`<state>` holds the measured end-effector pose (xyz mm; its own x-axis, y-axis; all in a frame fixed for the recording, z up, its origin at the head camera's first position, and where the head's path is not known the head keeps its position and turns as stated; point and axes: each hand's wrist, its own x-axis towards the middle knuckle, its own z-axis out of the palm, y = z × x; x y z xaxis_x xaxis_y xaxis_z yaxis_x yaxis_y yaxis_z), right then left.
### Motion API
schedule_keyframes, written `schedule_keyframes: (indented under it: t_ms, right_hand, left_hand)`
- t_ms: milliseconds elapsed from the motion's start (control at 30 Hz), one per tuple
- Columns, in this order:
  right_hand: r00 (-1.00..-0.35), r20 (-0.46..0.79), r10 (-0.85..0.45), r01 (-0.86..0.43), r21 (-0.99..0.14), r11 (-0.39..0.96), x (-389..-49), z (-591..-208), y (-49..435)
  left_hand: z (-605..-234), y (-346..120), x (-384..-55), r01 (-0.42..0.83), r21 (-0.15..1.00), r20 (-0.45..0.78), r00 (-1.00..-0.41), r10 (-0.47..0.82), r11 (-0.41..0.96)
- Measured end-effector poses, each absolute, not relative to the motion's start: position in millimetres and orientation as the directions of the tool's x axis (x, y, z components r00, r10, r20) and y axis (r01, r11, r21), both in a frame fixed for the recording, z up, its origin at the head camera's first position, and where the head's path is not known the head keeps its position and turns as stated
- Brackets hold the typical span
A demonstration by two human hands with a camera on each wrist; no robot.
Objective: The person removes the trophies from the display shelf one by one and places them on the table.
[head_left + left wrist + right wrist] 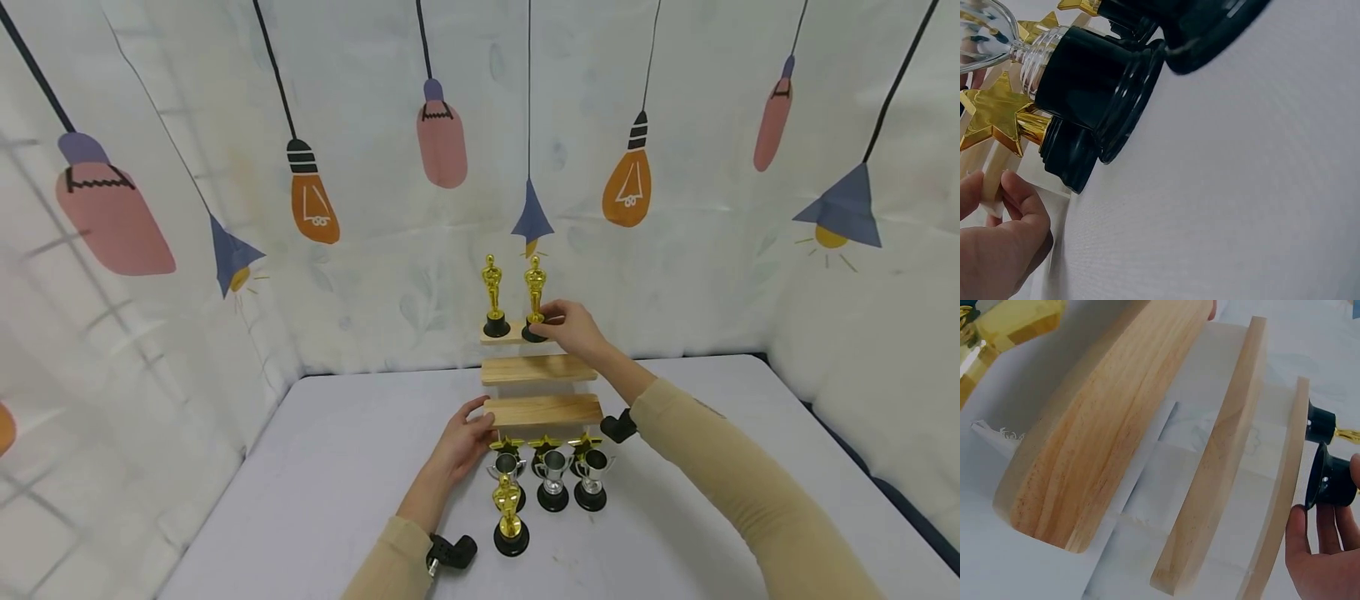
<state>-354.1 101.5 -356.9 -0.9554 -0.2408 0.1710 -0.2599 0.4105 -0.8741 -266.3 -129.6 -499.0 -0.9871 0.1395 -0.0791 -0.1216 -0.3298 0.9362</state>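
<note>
My right hand (573,329) pinches a gold figurine trophy (535,287) by its black base (1338,478) at the top board (512,335) of a three-tier wooden stand. In the right wrist view that base leans slightly at the board; whether it fully rests there I cannot tell. A matching figurine trophy (492,287) stands upright to its left. Lower down, my left hand (461,442) holds the left end of the lowest board (543,410), with thumb and fingers pinching the wood in the left wrist view. Between these boards sits the middle board (536,368).
Silver cup trophies (553,479) stand in a row before the stand, with gold star trophies (545,446) behind them. Another gold figurine trophy (511,517) is in front of the left cup. All rest on a white-covered table (337,467) against a patterned cloth backdrop (375,292).
</note>
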Motion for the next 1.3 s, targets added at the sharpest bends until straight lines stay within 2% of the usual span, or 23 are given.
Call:
schedule_keyframes:
  t_ms: [633, 900, 1300]
  right_hand:
    - [-0.954, 0.124, -0.273, -0.215, -0.917, 0.335, -322, -354, 106]
    - [-0.942, 0.151, -0.301, -0.249, -0.915, 0.319, -309, -355, 109]
    - [-0.944, 0.113, -0.310, -0.217, -0.920, 0.327, -288, -357, 111]
  left_hand:
    - [-497, -129, -266, -0.143, 0.942, -0.108, -0.985, 0.132, -0.303]
    - [-498, -129, -265, -0.143, 0.942, -0.108, -0.986, 0.131, -0.304]
    - [-499, -129, -265, -0.146, 0.941, -0.113, -0.986, 0.123, -0.306]
